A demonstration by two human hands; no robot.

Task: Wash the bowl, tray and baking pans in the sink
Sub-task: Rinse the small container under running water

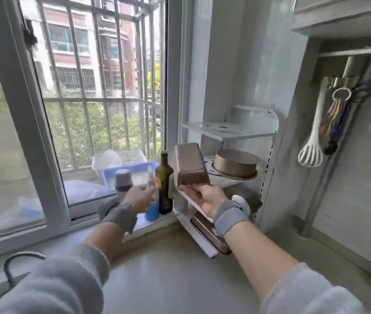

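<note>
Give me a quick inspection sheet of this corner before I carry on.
Surface: grey counter, bare where visible.
Job's things: loaf pan held upside down; round pan inverted on rack shelf; flat tray leaning at rack base.
Clutter: dark bottle, grey-capped flask on sill; whisk hanging.
Grippers: right hand grips loaf pan; left hand open near bottles.
Cables: nothing seen.
Surroundings: barred window, baskets outside.

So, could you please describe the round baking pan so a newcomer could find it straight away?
Start at the white corner rack right of the window. On its middle shelf sits the round baking pan, upside down. Unlike the rectangular loaf pan held in the right hand beside it, it is circular and untouched.
</note>
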